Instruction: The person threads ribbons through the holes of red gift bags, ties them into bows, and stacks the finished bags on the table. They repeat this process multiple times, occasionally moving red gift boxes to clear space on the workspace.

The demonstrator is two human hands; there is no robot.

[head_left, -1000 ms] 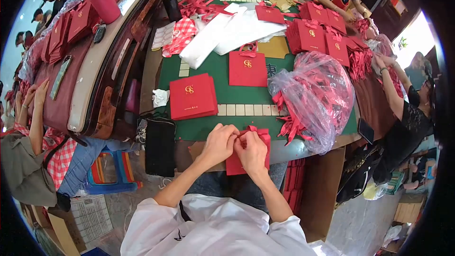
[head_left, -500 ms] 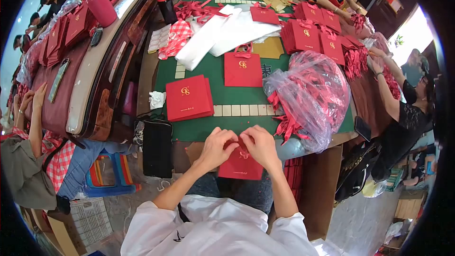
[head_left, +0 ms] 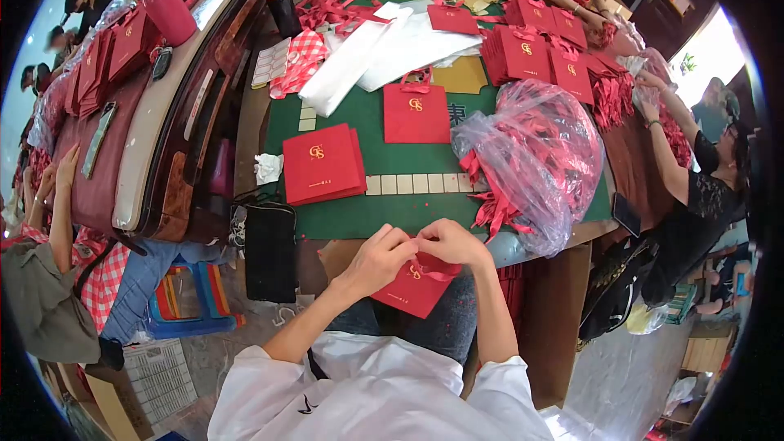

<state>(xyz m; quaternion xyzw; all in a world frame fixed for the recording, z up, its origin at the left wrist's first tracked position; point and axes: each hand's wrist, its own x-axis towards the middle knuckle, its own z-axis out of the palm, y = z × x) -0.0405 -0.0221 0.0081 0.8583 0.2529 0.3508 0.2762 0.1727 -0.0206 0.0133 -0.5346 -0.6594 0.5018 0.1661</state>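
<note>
The green tabletop (head_left: pixel 392 216) spreads out beyond the grip. A clear plastic bag (head_left: pixel 545 167), full of red ribbons, rests on it ahead and to the right of the grip. White sheets (head_left: pixel 412 49) lie farthest ahead, past a red gift bag (head_left: pixel 416 120) that lies almost straight beyond the fingers. A neat stack of red pouches (head_left: pixel 322 165) sits ahead and to the left. Directly below the grip, the held pouch (head_left: pixel 406 298) hangs aslant over the lap, on the near side of the table edge. The left hand (head_left: pixel 378 262) and right hand (head_left: pixel 454 244) meet at its top, fingertips pinching it by the ribbon (head_left: pixel 442 272); the fingers hide exactly what each tip holds. Gold lettering (head_left: pixel 415 271) shows just under them.
</note>
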